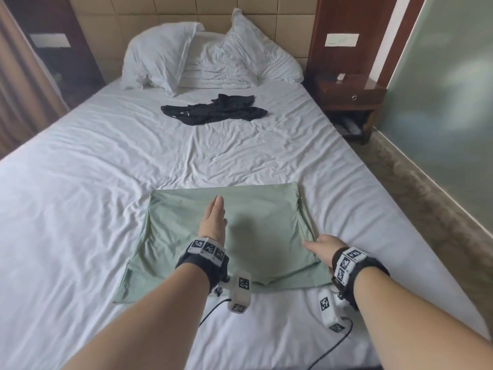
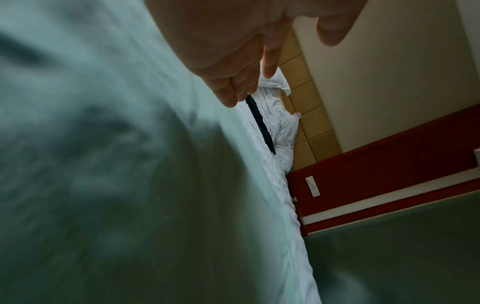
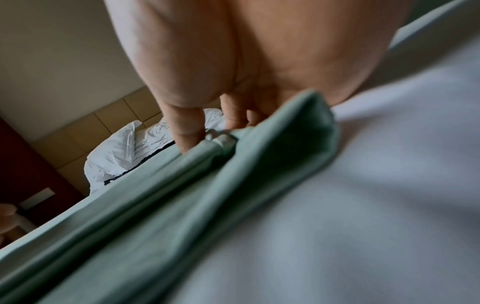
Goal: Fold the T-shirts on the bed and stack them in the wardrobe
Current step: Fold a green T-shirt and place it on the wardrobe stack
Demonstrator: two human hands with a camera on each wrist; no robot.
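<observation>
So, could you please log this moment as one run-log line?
left hand: flat on green T-shirt | right hand: gripping its right edge | black T-shirt: unfolded near pillows

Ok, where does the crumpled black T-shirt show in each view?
Head: crumpled black T-shirt upper centre, below the white pillows.
Left wrist: thin dark strip beyond the fingertips.
Right wrist: dark sliver left of centre.
Shared landmark: the pillows.

Tan tiled headboard (image 1: pixel 266 12), wooden nightstand (image 1: pixel 349 94), patterned carpet (image 1: pixel 432 198)

Green T-shirt (image 2: pixel 103 164) blurred; right fingertips hidden beneath.
</observation>
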